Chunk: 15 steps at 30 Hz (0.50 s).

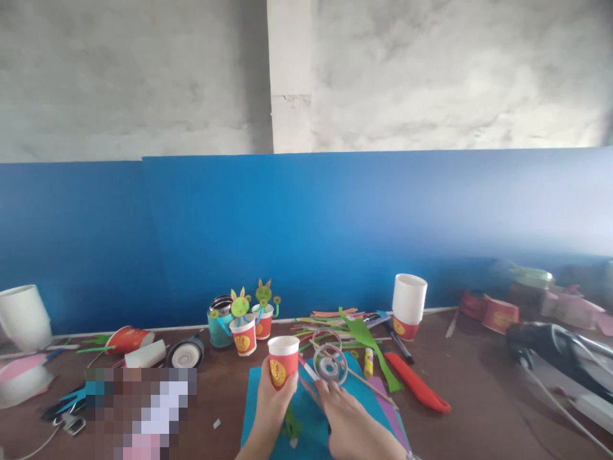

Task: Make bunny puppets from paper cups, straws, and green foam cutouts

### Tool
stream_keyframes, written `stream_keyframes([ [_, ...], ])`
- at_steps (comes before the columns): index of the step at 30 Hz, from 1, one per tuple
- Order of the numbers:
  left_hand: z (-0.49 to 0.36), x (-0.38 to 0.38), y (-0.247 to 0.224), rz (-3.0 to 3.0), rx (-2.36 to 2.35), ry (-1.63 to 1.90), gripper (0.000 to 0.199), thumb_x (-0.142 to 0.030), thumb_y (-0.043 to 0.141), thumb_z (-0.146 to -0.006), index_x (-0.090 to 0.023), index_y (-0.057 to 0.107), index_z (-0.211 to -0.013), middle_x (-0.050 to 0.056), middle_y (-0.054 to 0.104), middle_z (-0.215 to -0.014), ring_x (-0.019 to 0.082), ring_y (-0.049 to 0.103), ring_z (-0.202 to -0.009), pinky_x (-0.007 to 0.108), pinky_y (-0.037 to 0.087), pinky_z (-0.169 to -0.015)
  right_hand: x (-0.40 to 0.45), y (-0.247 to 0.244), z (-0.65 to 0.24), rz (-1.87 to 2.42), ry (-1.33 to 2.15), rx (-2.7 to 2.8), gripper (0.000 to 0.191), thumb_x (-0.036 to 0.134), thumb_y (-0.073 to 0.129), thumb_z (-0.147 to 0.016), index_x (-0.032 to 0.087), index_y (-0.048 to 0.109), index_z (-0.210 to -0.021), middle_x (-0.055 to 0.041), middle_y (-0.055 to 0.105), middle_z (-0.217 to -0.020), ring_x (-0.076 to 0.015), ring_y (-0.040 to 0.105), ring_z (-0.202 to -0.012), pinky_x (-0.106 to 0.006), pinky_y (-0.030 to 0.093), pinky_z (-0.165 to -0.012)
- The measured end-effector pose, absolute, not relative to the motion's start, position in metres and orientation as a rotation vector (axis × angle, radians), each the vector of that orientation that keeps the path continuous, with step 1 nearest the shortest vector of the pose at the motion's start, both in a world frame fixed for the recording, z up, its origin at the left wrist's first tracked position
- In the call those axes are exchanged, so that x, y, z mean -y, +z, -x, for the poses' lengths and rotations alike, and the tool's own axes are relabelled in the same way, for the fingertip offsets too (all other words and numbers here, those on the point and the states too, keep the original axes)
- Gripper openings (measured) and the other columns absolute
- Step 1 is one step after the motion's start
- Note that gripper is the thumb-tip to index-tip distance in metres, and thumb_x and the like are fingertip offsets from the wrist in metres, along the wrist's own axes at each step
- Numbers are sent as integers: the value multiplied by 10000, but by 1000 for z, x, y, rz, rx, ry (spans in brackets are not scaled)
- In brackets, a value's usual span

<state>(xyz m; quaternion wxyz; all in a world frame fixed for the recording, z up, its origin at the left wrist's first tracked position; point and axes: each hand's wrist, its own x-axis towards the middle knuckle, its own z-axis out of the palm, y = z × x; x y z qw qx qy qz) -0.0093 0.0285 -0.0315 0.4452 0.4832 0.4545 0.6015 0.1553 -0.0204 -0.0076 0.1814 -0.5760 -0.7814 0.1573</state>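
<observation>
My left hand (274, 397) is wrapped round a red and white paper cup (283, 352), held upright with its open rim up. To its right, my right hand (338, 409) reaches low over the blue paper (253, 409), fingers close to a white and red pen-like stick (308, 368) and a clear tape roll (330, 366). What its fingertips hold, if anything, cannot be made out. Green paper scraps (291, 427) lie between the hands. Behind the held cup stand two cups (244, 337) (263, 322) with green animal faces and pipe-cleaner arms.
A cup stack (409, 305) stands at the back right, near a red-handled tool (416, 383), a glue stick (368, 363) and a green strip (366, 342). A teal flask (220, 326) is behind left. A black glue gun or dryer (550, 348) with cable lies right; scissors (71, 399) lie left.
</observation>
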Motion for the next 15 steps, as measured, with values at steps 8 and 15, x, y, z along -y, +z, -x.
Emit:
stream_keyframes([
  [8,16,-33,-46,-1140,-1005,1446,593,-457,684,-689,-163,474,-1159,119,664,-1022,250,649,-896,354,538,-763,4,1,-145,1460,717,1715,805,150,456,-702,130,161,-1451,-101,639,-1052,-217,626,-888,-313,499,-772],
  [15,13,-34,-47,-1307,-992,1429,604,-471,621,-753,-138,428,-1219,166,633,-1136,286,628,-1015,396,511,-853,19,-28,-136,1210,530,1751,841,176,513,-736,218,87,-1459,-49,625,-1032,-201,601,-888,-298,495,-806],
])
